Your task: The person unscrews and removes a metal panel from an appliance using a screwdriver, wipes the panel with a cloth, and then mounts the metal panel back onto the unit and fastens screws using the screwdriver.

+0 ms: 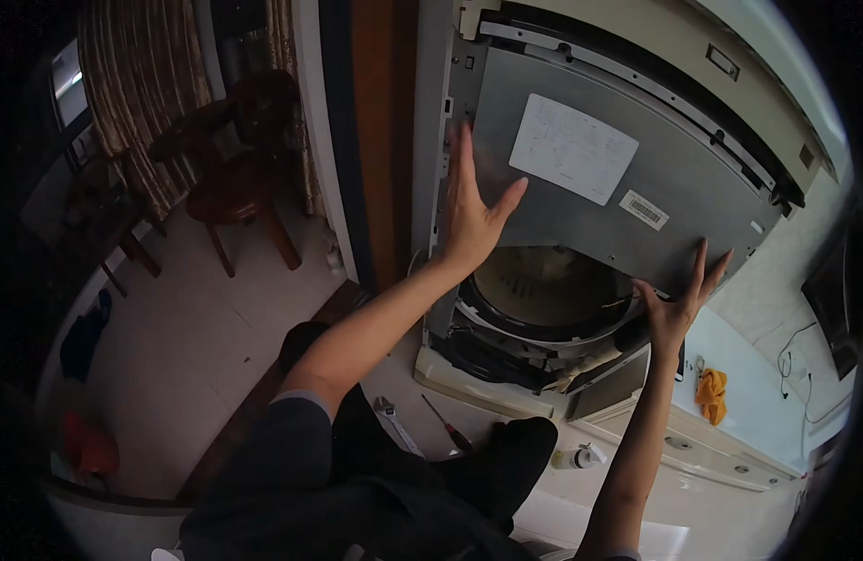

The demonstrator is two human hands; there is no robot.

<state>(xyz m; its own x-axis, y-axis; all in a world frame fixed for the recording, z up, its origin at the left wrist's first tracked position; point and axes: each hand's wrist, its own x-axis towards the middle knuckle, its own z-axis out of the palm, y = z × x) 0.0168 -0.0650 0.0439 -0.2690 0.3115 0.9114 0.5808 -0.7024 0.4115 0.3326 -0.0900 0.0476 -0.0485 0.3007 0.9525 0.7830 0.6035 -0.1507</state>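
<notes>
A large grey metal panel (562, 224) with a white paper label (574, 150) and a barcode sticker (644, 210) covers the upper part of an appliance. My left hand (476, 215) is at the panel's left edge, fingers stretched upward and thumb apart. At the panel's lower right edge is my right hand (674, 304), its fingers spread along the metal. Both hands seem to press or rest against the panel, without wrapping round it. Below the panel, a round dark opening (543, 285) with a black rim shows, with cables and hoses beneath it.
On the floor near my knees lie an adjustable wrench (399, 425) and a screwdriver (447, 423). A small bottle (579, 456) stands to the right. An orange cloth (712, 395) lies on a white cabinet (758, 425). Wooden chairs (240, 201) stand at the left.
</notes>
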